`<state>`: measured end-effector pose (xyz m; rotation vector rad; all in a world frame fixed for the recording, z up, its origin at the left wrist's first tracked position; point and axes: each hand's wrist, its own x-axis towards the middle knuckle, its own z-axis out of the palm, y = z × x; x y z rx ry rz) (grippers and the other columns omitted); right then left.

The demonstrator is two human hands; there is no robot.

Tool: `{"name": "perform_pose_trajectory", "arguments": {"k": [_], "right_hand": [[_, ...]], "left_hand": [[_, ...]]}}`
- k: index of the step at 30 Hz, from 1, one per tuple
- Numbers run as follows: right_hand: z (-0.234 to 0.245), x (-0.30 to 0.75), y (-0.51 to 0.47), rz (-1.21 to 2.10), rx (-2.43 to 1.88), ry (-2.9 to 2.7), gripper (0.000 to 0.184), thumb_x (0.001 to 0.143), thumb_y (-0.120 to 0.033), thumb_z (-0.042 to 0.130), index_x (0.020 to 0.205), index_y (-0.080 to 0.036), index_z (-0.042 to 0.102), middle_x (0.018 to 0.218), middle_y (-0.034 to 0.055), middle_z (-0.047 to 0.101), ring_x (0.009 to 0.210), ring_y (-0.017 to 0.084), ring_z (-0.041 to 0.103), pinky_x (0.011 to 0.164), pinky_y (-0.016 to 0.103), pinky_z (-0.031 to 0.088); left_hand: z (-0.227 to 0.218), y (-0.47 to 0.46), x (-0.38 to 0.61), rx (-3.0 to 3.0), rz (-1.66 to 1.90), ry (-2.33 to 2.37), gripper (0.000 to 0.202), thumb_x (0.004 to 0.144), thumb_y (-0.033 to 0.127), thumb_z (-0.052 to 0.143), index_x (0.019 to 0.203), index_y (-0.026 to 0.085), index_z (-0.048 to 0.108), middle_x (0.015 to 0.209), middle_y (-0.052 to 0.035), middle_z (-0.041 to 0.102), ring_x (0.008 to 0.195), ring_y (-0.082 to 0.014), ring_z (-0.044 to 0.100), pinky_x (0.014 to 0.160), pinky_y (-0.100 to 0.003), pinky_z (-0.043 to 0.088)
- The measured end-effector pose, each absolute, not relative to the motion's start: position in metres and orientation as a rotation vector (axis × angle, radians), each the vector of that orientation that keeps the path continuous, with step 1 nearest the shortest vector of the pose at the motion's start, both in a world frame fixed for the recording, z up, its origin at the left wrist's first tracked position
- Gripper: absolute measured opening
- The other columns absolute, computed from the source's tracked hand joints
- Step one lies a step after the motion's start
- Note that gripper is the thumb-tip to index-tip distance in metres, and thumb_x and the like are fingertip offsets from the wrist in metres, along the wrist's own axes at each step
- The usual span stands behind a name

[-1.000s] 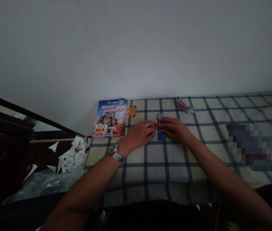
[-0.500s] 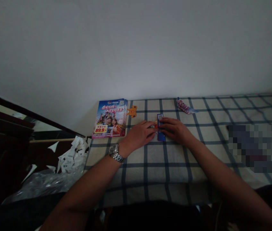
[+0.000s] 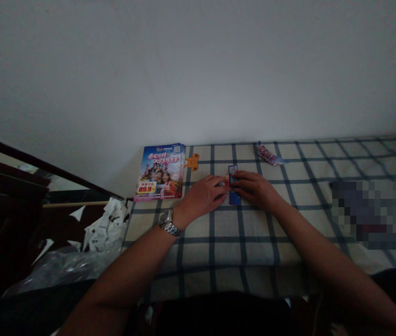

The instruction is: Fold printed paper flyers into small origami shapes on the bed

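Observation:
A narrow folded blue leaflet (image 3: 234, 199) with a printed code at its far end lies on the checked cloth, between my two hands. My left hand (image 3: 203, 195), with a metal watch at the wrist, has its curled fingers closed on the leaflet's left edge, where a bit of red print shows. From the right, my right hand (image 3: 256, 189) holds it down, its bent fingers resting on the right edge. The fingers cover part of the leaflet, so its folds cannot be made out fully.
A stack of printed leaflets (image 3: 159, 172) lies at the left, beside an orange bear-shaped cutout (image 3: 192, 162). Near the wall is a twisted paper piece (image 3: 268, 154). A blurred dark object (image 3: 362, 214) lies at right. Torn white paper (image 3: 109, 224) and clear plastic fill the lower left.

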<state>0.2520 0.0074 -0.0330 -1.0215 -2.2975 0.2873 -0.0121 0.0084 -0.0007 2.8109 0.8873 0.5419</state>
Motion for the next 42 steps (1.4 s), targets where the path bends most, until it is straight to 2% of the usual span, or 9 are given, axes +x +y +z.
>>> {"name": "perform_pose_trajectory", "arguments": {"k": [42], "right_hand": [[-0.0334,0.253,0.0076,0.273,-1.009,-2.323,0.02,0.099,-0.029,0.068,0.117,-0.026,0.077,0.137,0.0112,0.071,0.135,0.031,0.063,0.11,0.053,0.054]], "left_hand": [[-0.0035,0.0103,-0.0119,2.804,0.548,0.877,0.028,0.103,0.026,0.059,0.129,0.025,0.069,0.136,-0.0082,0.063,0.119,-0.0241,0.062,0.102,-0.043,0.056]]}}
